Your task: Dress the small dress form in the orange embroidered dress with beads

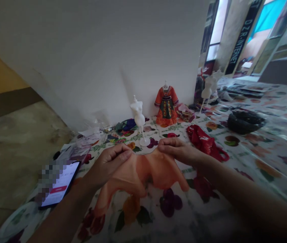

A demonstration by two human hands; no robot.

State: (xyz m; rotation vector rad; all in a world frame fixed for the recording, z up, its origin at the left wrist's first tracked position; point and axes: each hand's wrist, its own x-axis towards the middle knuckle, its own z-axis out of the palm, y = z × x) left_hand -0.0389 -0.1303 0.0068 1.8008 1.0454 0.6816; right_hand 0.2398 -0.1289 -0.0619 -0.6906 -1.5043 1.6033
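A small sheer orange doll garment [156,170] with long sleeves is stretched between my two hands, low over the tablecloth. My left hand [114,160] pinches its upper left edge between thumb and fingers. On the other side, my right hand [175,148] grips the upper right edge, fingers closed. The sleeves hang down on both sides. Just beyond my hands stands a bare white doll mannequin [139,116] on a round base. Behind it to the right, another mannequin wears an orange-red robe [167,106] with a dark patterned front.
A fruit-print tablecloth [224,179] covers the table. Red cloth [206,141] and a black bowl-shaped item [246,120] lie to the right. A lit phone [62,185] lies by my left forearm. More white mannequins [208,87] stand far right. A white wall [108,60] rises behind.
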